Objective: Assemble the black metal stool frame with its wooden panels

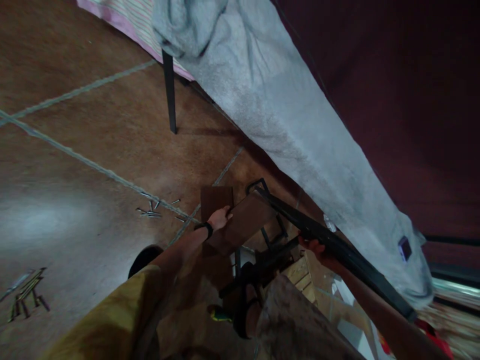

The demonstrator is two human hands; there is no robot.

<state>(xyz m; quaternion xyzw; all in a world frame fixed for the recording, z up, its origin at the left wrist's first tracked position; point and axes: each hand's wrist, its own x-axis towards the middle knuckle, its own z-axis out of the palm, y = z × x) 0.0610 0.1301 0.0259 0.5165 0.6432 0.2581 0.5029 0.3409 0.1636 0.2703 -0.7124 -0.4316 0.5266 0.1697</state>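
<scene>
1. Two hands show: the right hand [314, 246] has fingers clamped around a black bar [339, 248]; the left hand [220, 217] touches a brown board [247, 217], its grip unclear.
2. Shadow obscures the right fingertips.
3. The bar slants upper left to lower right, beside grey cloth [281, 110].
4. The dark frame [270, 261] nearby is hard to make out.

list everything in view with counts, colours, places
boards: at least two, brown, centre
bar: one, black, right of boards
screws: several, silvery, floor left of boards
fasteners: several, brassy, lower-left floor
handle: one, yellow-green, bottom centre
blanket: one, grey, upper right
phone-like device: one, dark, on blanket
striped cloth: one, pink-edged, top left
furniture leg: one, black, below cloth
floor: one, brown, left
clutter: count unclear, mixed, lower right
left hand: one, bare, on boards
right hand: one, bare, gripping bar
</scene>
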